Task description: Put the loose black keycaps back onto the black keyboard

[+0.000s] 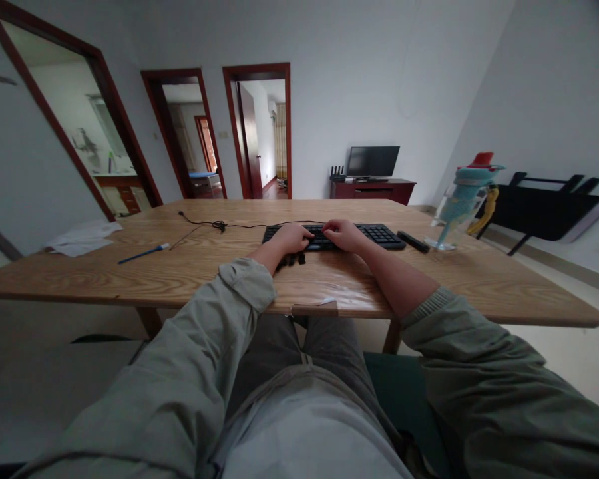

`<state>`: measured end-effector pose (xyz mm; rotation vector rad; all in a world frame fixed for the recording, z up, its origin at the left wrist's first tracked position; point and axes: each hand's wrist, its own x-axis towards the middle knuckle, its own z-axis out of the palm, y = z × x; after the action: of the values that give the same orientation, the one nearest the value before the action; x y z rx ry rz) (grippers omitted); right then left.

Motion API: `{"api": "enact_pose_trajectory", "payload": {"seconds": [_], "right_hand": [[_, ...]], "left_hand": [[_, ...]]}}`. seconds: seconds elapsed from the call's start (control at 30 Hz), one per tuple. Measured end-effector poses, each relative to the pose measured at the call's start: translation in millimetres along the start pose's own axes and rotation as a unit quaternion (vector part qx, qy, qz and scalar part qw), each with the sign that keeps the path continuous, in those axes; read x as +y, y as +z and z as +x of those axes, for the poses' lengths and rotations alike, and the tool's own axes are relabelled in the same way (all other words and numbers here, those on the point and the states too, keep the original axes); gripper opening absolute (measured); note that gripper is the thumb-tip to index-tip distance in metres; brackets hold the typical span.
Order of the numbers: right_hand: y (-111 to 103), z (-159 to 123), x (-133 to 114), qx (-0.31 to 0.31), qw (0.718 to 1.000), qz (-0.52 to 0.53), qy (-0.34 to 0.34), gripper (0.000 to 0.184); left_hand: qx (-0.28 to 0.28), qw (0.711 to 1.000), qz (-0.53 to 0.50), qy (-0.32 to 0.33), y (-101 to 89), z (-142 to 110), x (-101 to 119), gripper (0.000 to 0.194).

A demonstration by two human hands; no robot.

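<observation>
Fingers first: on the right hand [345, 235], bunched close together over the keys; cannot tell whether anything is pinched. On the left hand [290, 238], curled inward, thumb side toward the other hand; grip on any piece too small to make out. Beneath both, the long, flat black plastic keyboard [383, 235], lying across the table, its right end uncovered. Judged light for its length, stiff in the case, smooth on top and apt to slide if pushed; individual keys probably the fragile part under sideways prying. Best hold: the two short ends, or the rim, clear of the keys. Just nearer the body, by the left wrist, small loose black pieces [294, 260]; likely hard, very light, easily scattered, so fingertips only. Leftward runs a thin black cord [259, 226], partly bunched; could snag if the board is lifted. Right of the board, a narrow black bar-shaped object [413, 241]. Under all, the pale wood-grain table [204, 269].
</observation>
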<state>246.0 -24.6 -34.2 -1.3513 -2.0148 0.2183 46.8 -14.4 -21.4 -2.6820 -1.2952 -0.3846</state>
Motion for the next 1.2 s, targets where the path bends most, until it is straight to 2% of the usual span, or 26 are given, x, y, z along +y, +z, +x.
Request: {"api": "enact_pose_trajectory", "payload": {"seconds": [0.2, 0.47, 0.6, 0.77, 0.9, 0.97, 1.1, 1.2], "right_hand": [[0.6, 1.3, 2.9, 0.001, 1.0, 0.019, 0.005, 0.027], [-0.5, -0.4, -1.9, 0.01, 1.0, 0.017, -0.002, 0.025], [-0.8, -1.0, -2.7, 0.004, 1.0, 0.01, 0.002, 0.024], [-0.3, -0.4, 0.0, 0.004, 1.0, 0.013, 0.003, 0.024], [0.7, 0.7, 2.0, 0.014, 1.0, 0.019, 0.006, 0.023], [1.1, 0.9, 2.2, 0.016, 1.0, 0.022, 0.006, 0.022], [0.5, 0.7, 1.0, 0.016, 1.0, 0.022, 0.001, 0.023], [-0.7, 0.7, -0.8, 0.019, 1.0, 0.017, 0.001, 0.023]], "left_hand": [[0.0, 0.999, -0.039, 0.034, 1.3, 9.2, -8.6, 0.033], [-0.027, 0.998, -0.044, 0.021, -5.2, 10.6, -5.0, 0.036], [-0.03, 0.997, -0.055, 0.046, -4.3, 14.5, -6.0, 0.033], [0.011, 0.994, -0.088, 0.061, -0.2, 25.3, -15.4, 0.03], [0.071, 0.992, -0.1, 0.002, 3.2, 39.1, -27.7, 0.031], [0.056, 0.994, -0.093, -0.015, 5.5, 45.3, -30.8, 0.03], [0.005, 0.997, -0.075, -0.003, 9.2, 50.8, -29.5, 0.03], [-0.012, 0.998, -0.06, -0.003, 9.2, 50.7, -27.2, 0.031]]}}
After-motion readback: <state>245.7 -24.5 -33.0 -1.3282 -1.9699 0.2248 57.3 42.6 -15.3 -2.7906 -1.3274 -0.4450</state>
